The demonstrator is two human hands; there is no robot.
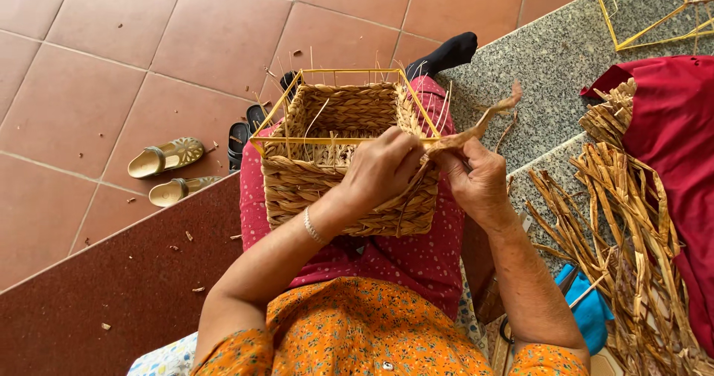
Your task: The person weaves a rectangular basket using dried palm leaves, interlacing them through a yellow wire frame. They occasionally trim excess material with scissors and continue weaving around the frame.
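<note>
Both hands on a straw strand at the basket's rim

The left hand [383, 169] and right hand [476, 179] pinch a dried strand [476, 129] between them, just above the near right corner of the woven basket [335, 190] on the lap.

Half-woven straw basket [349, 168], upright, lap-borne

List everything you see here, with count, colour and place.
Basket: one, tan woven on a yellow wire frame, on the lap.
Strand: one, tan, pinched at the basket's near right corner.
Dried strips: a pile, tan, on the right.
Sandals: two, cream, on the tiled floor, left.
Wire frame: one, yellow, top right.
Red cloth: one, right edge.
Left hand: grip on the basket rim and strand.
Right hand: grip on the strand.
</note>
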